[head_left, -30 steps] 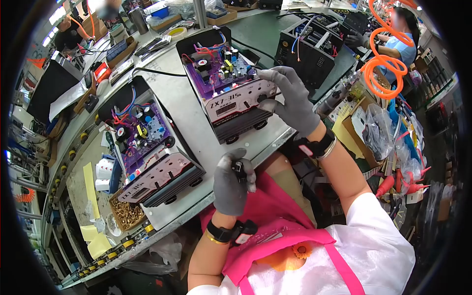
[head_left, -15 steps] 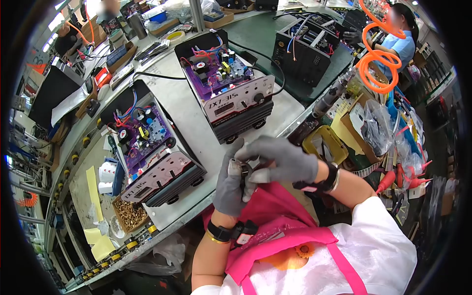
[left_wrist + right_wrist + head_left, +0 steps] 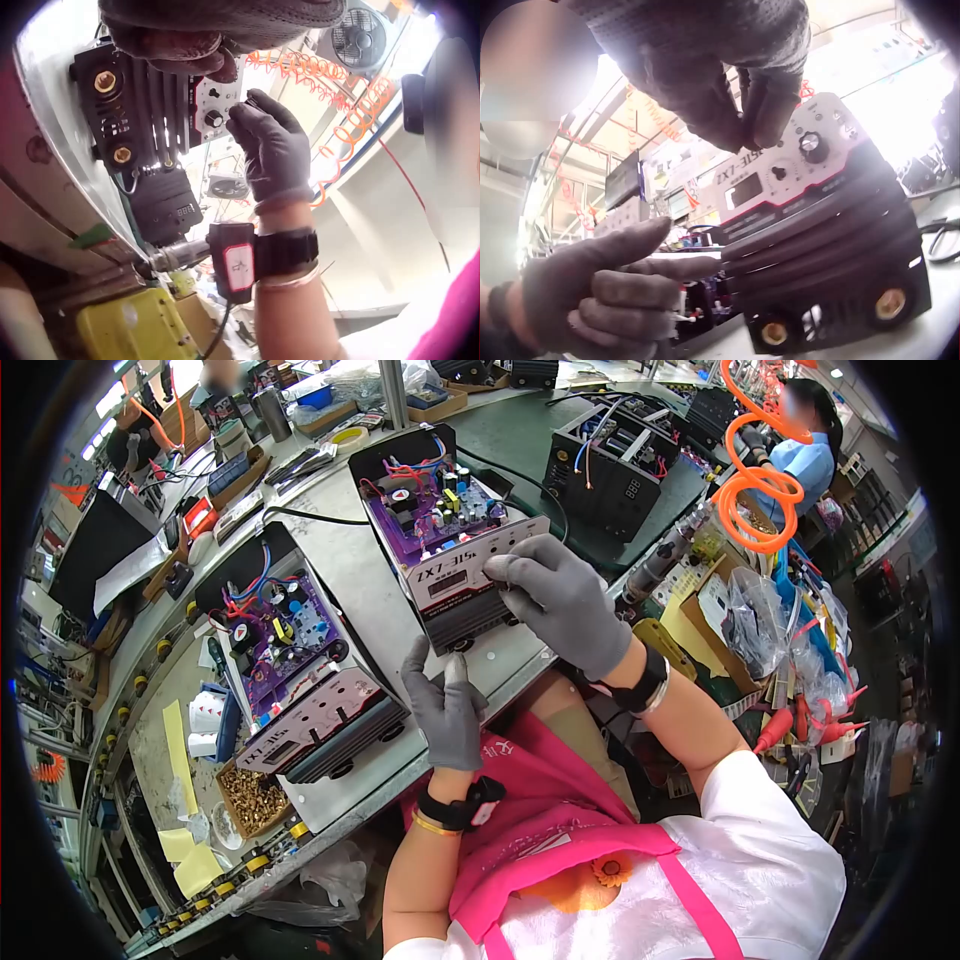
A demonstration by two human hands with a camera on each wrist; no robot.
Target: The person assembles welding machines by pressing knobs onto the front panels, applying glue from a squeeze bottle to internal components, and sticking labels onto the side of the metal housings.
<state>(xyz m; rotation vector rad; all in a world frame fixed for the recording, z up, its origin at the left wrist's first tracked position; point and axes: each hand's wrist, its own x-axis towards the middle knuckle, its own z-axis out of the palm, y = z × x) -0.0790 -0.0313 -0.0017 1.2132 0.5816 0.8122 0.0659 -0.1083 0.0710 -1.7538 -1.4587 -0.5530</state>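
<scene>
In the head view my gloved right hand (image 3: 565, 605) is at the white front panel (image 3: 470, 565) of the farther ZX7-315 machine. Its thumb and fingertips pinch together, and in the left wrist view a small dark part (image 3: 250, 104) shows at their tips. A round black knob (image 3: 814, 146) and a smaller black switch (image 3: 778, 173) sit on that panel. My gloved left hand (image 3: 445, 715) is just below the machine's front edge. Its thumb and index finger are extended; the other fingers curl toward the palm (image 3: 626, 304), whose inside is hidden.
A second machine (image 3: 320, 725) with its purple circuit board exposed stands at left. A box of brass fittings (image 3: 252, 800) lies near the bench edge. Behind right is a black unit (image 3: 605, 480); orange coiled hoses (image 3: 760, 510) hang at right. Another person (image 3: 805, 460) works beyond.
My right hand left the panel knob, met my left hand in front of the machine, then returned to the panel. My left hand moved slightly left, its thumb and index finger spreading.
</scene>
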